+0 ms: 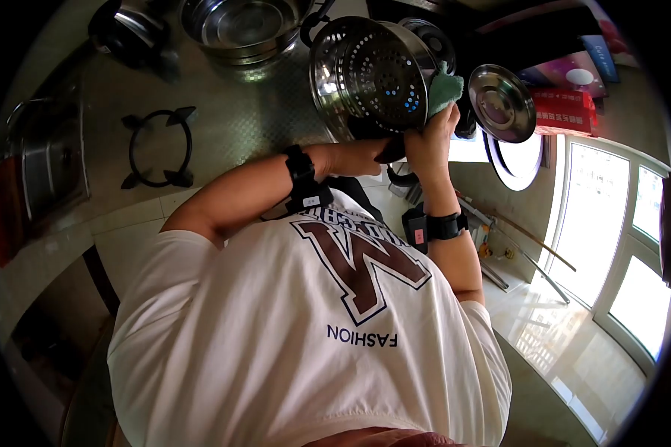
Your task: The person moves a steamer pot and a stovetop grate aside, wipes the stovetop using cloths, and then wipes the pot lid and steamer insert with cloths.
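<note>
A shiny steel steamer pot [386, 78] with a perforated bottom is tilted on its side at the top centre. My left hand [361, 157] is closed on its dark handle at the near edge. Beside it, my right hand [429, 145] is closed on a green cloth [445, 91], which touches the right side of the steamer's rim. Part of my right hand's fingers is hidden behind the cloth and the steamer.
Another steel pot [246, 56] stands at the top, left of the steamer. A kettle [130, 33] is at the upper left, above a burner ring [162, 148]. Round lids [502, 103] and a red box [566, 112] are on the right, near a glass door [593, 216].
</note>
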{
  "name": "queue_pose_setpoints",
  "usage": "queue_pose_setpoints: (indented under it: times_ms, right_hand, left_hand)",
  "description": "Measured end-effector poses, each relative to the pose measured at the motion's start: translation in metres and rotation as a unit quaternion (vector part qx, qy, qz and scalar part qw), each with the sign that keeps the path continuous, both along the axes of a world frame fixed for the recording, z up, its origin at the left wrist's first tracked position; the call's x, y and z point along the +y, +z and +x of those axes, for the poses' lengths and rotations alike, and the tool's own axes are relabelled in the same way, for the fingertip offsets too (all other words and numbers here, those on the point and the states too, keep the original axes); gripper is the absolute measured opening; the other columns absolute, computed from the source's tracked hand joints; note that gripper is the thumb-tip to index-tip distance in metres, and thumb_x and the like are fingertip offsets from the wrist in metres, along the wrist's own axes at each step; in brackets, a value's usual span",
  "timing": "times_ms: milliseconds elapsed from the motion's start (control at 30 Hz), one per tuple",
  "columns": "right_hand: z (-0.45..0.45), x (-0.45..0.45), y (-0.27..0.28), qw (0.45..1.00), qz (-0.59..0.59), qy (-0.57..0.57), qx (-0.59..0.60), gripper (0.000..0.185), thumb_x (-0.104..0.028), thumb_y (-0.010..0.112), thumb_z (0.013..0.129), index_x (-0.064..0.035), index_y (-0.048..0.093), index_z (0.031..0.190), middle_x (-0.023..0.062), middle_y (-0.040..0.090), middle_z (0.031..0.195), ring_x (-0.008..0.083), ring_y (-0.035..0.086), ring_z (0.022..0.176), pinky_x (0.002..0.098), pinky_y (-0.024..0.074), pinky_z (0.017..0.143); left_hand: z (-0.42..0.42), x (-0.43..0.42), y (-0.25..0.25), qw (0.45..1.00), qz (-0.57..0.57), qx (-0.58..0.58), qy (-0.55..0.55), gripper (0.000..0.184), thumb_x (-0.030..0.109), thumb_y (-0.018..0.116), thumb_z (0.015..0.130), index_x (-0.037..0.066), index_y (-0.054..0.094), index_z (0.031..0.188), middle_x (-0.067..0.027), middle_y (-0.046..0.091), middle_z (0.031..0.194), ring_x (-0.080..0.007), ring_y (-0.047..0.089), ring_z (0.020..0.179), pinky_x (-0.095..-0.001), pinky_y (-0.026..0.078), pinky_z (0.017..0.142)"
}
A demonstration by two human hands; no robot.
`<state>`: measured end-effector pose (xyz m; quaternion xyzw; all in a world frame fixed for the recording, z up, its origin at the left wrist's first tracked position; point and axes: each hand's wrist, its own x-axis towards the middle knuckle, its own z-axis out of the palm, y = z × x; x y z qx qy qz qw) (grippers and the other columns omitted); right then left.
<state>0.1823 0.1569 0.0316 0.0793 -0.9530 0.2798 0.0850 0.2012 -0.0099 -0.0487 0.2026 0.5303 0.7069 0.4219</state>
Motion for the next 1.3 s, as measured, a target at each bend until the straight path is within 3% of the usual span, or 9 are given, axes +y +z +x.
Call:
queue_pose_setpoints:
  times_ms: [167,333,467,567,667,767,900,1033,1300]
  right_hand:
    - [-0.014,0.019,-0.008,0.999,-0.034,0.035,-0.015,0.091,-0.002,0.072,0.073,0.0022,0.024,0.15,0.0352,0.035,0.142,0.0533,0.037,0.131,0.0524,0.0336,0.114]
    - [-0.029,0.047,0.01,0.916,-0.335,0.063,-0.211,0.114,-0.023,0.087,0.079,-0.0031,0.01,0.162,0.0258,0.032,0.153,0.0372,0.039,0.141,0.0426,0.0365,0.115]
    - [-0.027,0.091,0.015,0.723,-0.604,0.151,-0.3,0.089,-0.066,0.051,0.098,-0.0076,0.026,0.16,0.0114,0.041,0.157,0.0297,0.045,0.139,0.0434,0.0319,0.119]
    - [-0.021,0.127,-0.028,0.782,-0.563,0.098,-0.247,0.068,-0.053,0.042,0.106,-0.0078,0.033,0.157,0.0104,0.041,0.158,0.0257,0.04,0.144,0.0434,0.032,0.12]
    - [-0.007,0.139,-0.032,0.685,-0.67,0.026,-0.285,0.077,-0.06,0.048,0.102,-0.0089,0.03,0.158,0.0059,0.04,0.158,0.0255,0.036,0.145,0.0438,0.0284,0.121]
    - [0.017,0.152,-0.045,0.753,-0.606,0.088,-0.239,0.121,-0.063,0.079,0.079,-0.0063,0.011,0.161,0.0085,0.033,0.159,0.0287,0.032,0.146,0.0409,0.0259,0.122]
    - [0.009,0.131,-0.049,0.878,-0.449,0.003,-0.166,0.11,-0.027,0.092,0.074,0.003,0.02,0.152,0.0178,0.034,0.15,0.0263,0.034,0.139,0.0376,0.0267,0.118]
    - [-0.016,0.11,-0.06,0.884,-0.448,-0.087,-0.103,0.071,-0.001,0.067,0.073,0.0049,0.042,0.139,0.0218,0.048,0.136,0.0293,0.047,0.127,0.0365,0.0338,0.112]
    - [-0.001,0.094,-0.05,0.857,-0.502,-0.058,-0.098,0.063,0.006,0.06,0.078,0.0011,0.044,0.139,0.0117,0.057,0.129,0.0214,0.057,0.114,0.0333,0.0431,0.104]
  left_hand:
    - [-0.024,-0.062,-0.082,0.661,-0.448,0.602,0.001,0.071,0.008,0.067,0.082,0.005,0.045,0.149,-0.0138,0.043,0.157,-0.0298,0.036,0.149,-0.0466,0.023,0.125]
    - [-0.019,-0.052,-0.078,0.646,-0.467,0.604,0.002,0.058,0.013,0.063,0.086,0.005,0.053,0.142,-0.0102,0.05,0.153,-0.0282,0.041,0.145,-0.0464,0.025,0.124]
    - [0.009,0.013,-0.02,0.804,-0.367,0.463,0.065,0.041,0.021,0.06,0.091,0.01,0.064,0.131,-0.0133,0.063,0.135,-0.0328,0.057,0.126,-0.045,0.043,0.11]
    - [0.01,0.065,-0.021,0.876,-0.317,0.34,0.126,0.031,0.026,0.059,0.095,0.013,0.07,0.121,-0.0175,0.07,0.117,-0.0382,0.065,0.109,-0.0476,0.051,0.095]
    - [0.015,0.086,-0.024,0.87,-0.315,0.338,0.172,0.026,0.025,0.062,0.094,0.013,0.072,0.115,-0.0186,0.072,0.109,-0.0399,0.067,0.101,-0.0488,0.054,0.087]
    - [0.022,0.099,-0.005,0.857,-0.33,0.339,0.203,0.026,0.024,0.064,0.094,0.013,0.072,0.116,-0.0172,0.072,0.107,-0.0387,0.068,0.099,-0.0471,0.054,0.085]
    - [0.022,0.123,-0.02,0.845,-0.35,0.342,0.214,0.028,0.023,0.066,0.093,0.011,0.07,0.118,-0.0168,0.072,0.106,-0.0387,0.068,0.098,-0.0465,0.055,0.084]
    - [0.036,0.125,-0.027,0.856,-0.256,0.361,0.266,0.031,0.019,0.066,0.091,0.008,0.067,0.12,-0.0168,0.072,0.109,-0.0397,0.067,0.099,-0.0479,0.055,0.084]
    - [0.016,0.027,-0.048,0.587,-0.602,0.531,0.101,0.059,0.022,0.065,0.087,0.007,0.055,0.144,-0.0129,0.049,0.153,-0.0289,0.036,0.149,-0.0462,0.02,0.125]
